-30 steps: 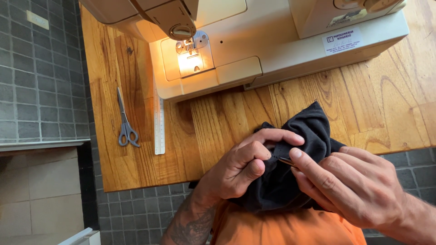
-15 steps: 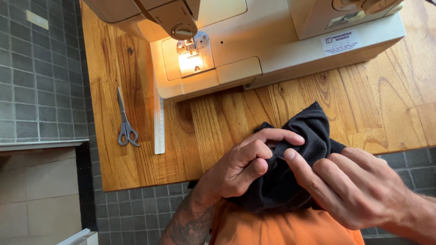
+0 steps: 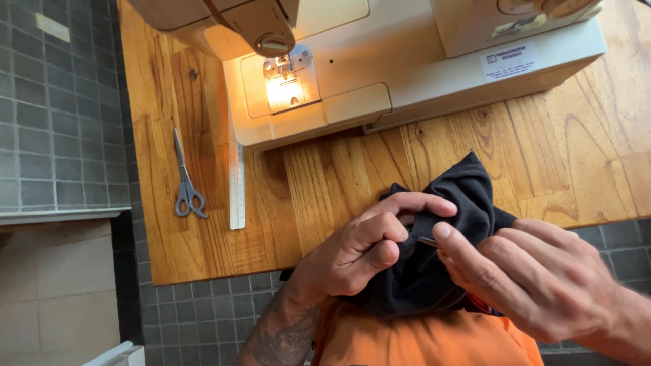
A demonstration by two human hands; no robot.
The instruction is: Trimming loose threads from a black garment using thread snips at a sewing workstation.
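At a wooden table (image 3: 325, 196) set against grey tiles, a person in orange works a black cloth (image 3: 461, 203) bunched over the near edge. The left hand (image 3: 359, 247) is closed on the cloth's fold, thumb against fingers, while the right hand (image 3: 529, 278) pinches a thin metal pin (image 3: 427, 240) at the same fold. Farther back lie scissors (image 3: 186, 179) and a ruler (image 3: 236, 176), left of a cream sewing machine (image 3: 407, 68) with its lamp lit.
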